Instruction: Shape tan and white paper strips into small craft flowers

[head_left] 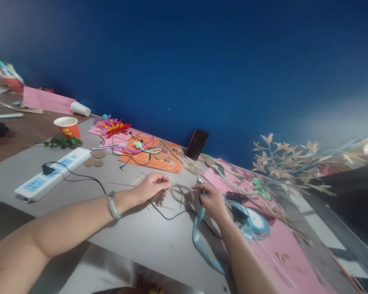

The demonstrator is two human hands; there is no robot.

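Note:
My left hand (155, 188), with a jade-like bangle (113, 205) on its wrist, is closed in a pinch just above the table. Whatever lies between its fingertips is too small to make out. My right hand (211, 201) is closed around what look like scissors (198, 178), their thin tip pointing away from me and the dark handles partly covered by the fingers. Between both hands a grey-brown ring (182, 194) of coiled cord or twig rests on the table. Light blue ribbon (199, 241) curls below my right hand.
A white power strip (53, 173) with a black cable, a paper cup (68, 127) and green leaves (63, 141) are at left. Behind are colourful pipe cleaners (113, 127), an orange sheet (150, 157) and a leaning phone (197, 144). Dried branches (285, 157) and pink paper (286, 253) lie right.

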